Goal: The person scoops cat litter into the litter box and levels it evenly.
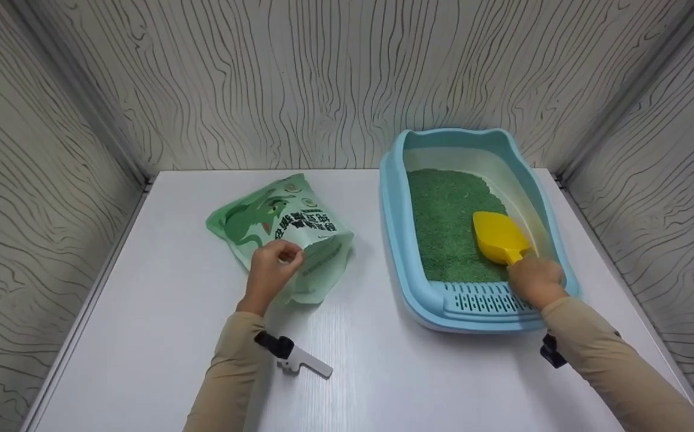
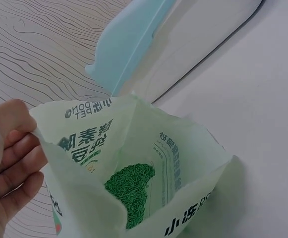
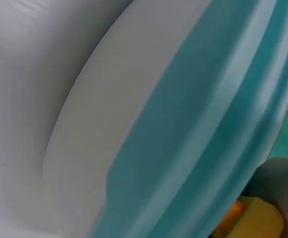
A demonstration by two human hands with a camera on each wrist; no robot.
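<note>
In the head view my left hand (image 1: 273, 267) pinches the rim of a pale green bag of cat litter (image 1: 320, 264). The left wrist view looks into its open mouth, where green litter pellets (image 2: 131, 191) lie inside. My right hand (image 1: 537, 279) grips the handle of a yellow litter scoop (image 1: 498, 235) over the litter box. That blue litter box (image 1: 396, 222) holds a layer of green litter (image 1: 451, 222), and the scoop's head is at the litter's right side. In the right wrist view, the box's outer wall (image 3: 183, 129) hides most of the hand and scoop.
A small grey-white tool with a flat handle (image 1: 314, 363) lies on the white table (image 1: 370, 372), close to my left wrist. Wood-grain panels (image 1: 299, 84) enclose the table at the back and both sides. A slotted ledge (image 1: 484, 298) forms the box's near end.
</note>
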